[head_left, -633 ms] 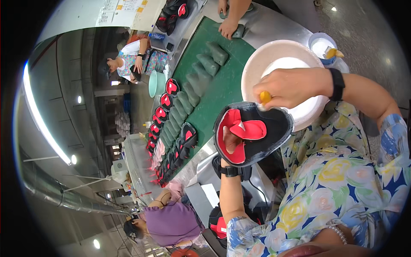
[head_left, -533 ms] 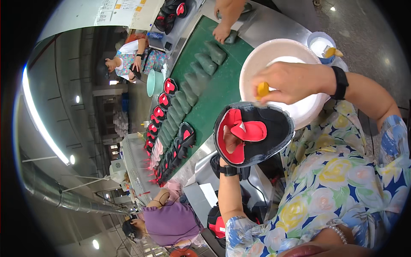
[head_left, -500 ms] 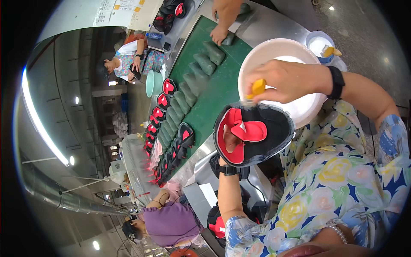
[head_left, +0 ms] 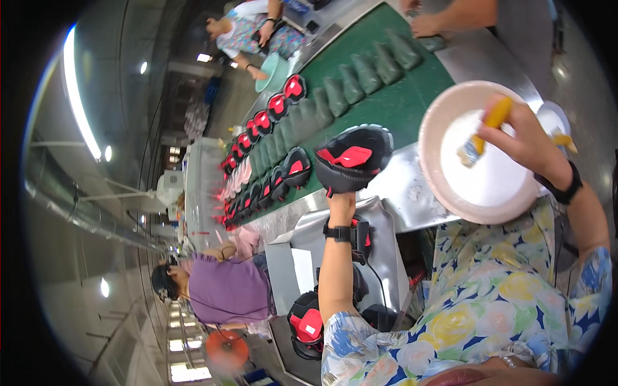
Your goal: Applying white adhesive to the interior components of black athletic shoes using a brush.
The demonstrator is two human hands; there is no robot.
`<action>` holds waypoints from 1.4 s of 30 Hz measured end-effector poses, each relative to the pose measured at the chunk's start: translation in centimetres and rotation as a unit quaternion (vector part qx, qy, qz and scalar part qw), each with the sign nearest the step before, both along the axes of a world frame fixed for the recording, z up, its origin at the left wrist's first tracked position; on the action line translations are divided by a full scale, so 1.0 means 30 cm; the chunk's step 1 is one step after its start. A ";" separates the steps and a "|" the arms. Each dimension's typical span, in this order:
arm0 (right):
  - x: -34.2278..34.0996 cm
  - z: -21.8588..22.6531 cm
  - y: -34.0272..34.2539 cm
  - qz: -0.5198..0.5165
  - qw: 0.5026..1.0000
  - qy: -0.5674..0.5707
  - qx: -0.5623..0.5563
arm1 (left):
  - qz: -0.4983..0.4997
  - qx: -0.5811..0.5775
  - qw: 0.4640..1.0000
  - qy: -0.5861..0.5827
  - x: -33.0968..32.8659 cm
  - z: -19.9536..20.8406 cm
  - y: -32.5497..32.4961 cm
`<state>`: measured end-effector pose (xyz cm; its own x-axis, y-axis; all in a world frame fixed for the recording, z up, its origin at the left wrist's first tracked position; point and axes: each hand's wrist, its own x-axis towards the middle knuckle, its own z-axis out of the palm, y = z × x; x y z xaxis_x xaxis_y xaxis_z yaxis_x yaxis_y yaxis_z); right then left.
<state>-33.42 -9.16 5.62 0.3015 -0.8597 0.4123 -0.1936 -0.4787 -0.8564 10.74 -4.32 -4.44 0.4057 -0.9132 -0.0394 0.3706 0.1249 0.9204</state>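
Shoe (head_left: pixel 355 159) sits on left hand (head_left: pixel 343 202); another shoe (head_left: pixel 304 320) bears 1 unreadable white label (head_left: pixel 309 329).

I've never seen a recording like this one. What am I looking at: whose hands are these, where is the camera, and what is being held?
There is no machine here, just a person's two bare hands. The view comes from a wide fisheye camera on that person's head, looking down, so straight edges bend near the rim.

The left hand holds up a black-and-red shoe upper. The right hand grips a yellow-handled brush above a pale basin with something white inside.

On the green surface lie rows of other shoe uppers and grey-green forms. The arm at the top is someone else's.
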 end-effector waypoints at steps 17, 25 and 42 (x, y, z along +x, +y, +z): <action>-0.074 -0.190 -0.049 0.003 0.955 0.100 0.281 | 0.175 0.395 0.703 -0.565 0.892 -0.325 -0.225; 0.063 -0.209 -0.114 -0.002 0.958 0.228 0.172 | -0.098 0.378 0.816 -0.426 0.417 0.004 0.415; -0.007 -0.170 -0.125 0.093 0.972 0.213 0.026 | -0.103 0.073 0.991 -0.032 0.193 0.281 0.289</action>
